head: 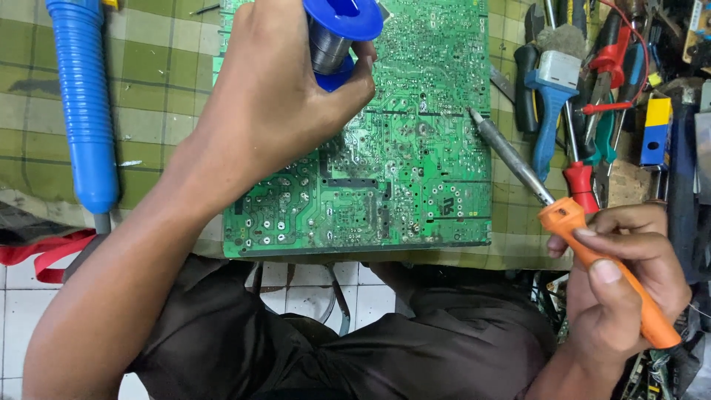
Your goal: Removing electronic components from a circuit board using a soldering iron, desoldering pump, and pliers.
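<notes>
Solder spool point(337, 33) gripped between fingers point(355, 81).

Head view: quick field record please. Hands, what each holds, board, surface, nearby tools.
left hand: grips a blue solder spool above the board
right hand: holds an orange-handled soldering iron, tip near the board's right edge
board: green circuit board, solder side up, lying flat
surface: green checked cloth
left of board: blue desoldering pump
right of board: pile of hand tools with blue, red and black handles
iron tip contact with board: cannot tell
</notes>
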